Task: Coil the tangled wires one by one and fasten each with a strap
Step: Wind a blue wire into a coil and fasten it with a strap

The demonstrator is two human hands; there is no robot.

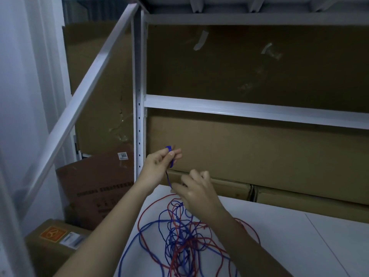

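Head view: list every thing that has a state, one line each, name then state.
blue wire: a few small loops wound at one end, the rest loose in the tangle, no strap on it
red wire: uncoiled, tangled with the blue on the white table
left hand: raised, pinches the small blue coil
right hand: fingers curled, grips the blue strand below the coil
cardboard box: closed, labels on top

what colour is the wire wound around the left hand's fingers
Blue wire, wound on the left hand; head view shows it best.
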